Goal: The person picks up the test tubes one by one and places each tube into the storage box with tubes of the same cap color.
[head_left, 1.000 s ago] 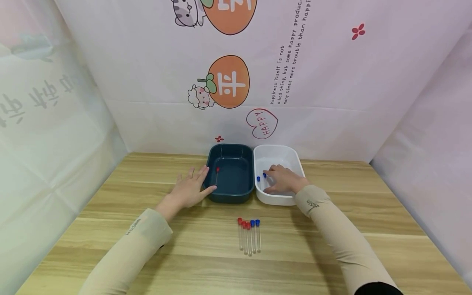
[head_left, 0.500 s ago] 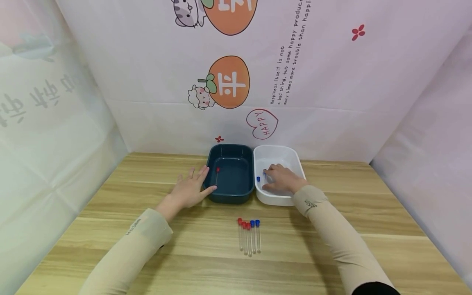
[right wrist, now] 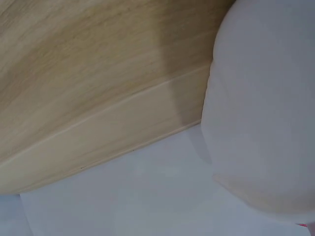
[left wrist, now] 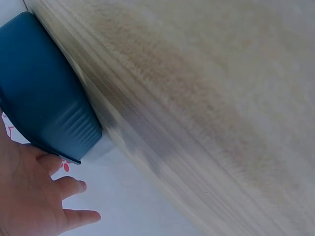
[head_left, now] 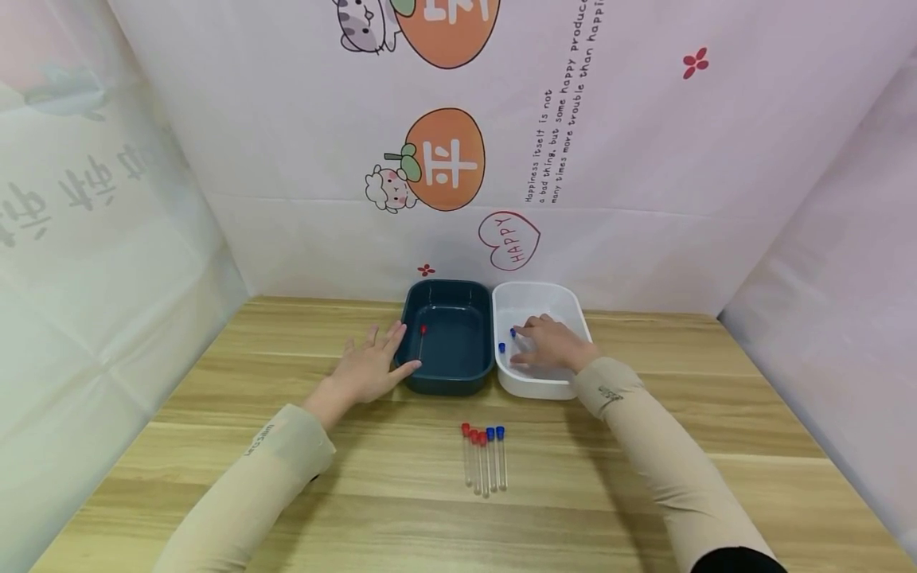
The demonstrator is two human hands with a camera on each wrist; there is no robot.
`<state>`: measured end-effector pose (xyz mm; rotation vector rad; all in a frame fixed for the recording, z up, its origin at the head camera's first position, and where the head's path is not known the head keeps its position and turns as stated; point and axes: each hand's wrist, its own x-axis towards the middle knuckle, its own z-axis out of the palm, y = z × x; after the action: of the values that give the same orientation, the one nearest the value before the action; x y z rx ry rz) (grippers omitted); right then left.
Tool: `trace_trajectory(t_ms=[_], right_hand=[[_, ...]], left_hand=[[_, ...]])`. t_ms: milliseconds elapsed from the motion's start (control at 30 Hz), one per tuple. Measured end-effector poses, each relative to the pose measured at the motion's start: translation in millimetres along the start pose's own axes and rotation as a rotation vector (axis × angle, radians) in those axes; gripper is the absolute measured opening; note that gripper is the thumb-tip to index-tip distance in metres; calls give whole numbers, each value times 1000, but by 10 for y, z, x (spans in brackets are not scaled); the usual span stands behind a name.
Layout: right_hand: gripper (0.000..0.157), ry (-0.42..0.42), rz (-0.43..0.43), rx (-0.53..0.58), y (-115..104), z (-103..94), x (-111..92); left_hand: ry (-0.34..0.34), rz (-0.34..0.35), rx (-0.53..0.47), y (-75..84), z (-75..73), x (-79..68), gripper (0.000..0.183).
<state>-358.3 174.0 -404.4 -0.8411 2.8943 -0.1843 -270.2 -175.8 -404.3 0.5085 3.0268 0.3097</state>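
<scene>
Lying in wht tray (head_left: 533, 389): tubes (head_left: 502, 348) (blu-capped)

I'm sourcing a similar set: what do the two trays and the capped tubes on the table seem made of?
Dark teal tray: likely moulded plastic, slightly shiny, judging by its soft highlights and ribbed corner.
White tray: probably plastic too, from smooth, even walls.
Tubes: clear glass or plastic; the see-through bodies don't settle which. Red caps and blue caps look like opaque plastic or rubber.
</scene>
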Motion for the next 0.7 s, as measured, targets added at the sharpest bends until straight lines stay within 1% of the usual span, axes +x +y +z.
trace_trajectory(t_ms=[133,300,700], right_hand=[[71,5,9,24,-10,-71,-49],[68,26,-19,48,0,-166,-97],[56,137,-109,154,80,-327,-278]], left_hand=[[-2,0,2,-4,1,4,86],[-10,-4,7,-9,6,14,86],[-16,-5,-1,-9,-1,20,87]])
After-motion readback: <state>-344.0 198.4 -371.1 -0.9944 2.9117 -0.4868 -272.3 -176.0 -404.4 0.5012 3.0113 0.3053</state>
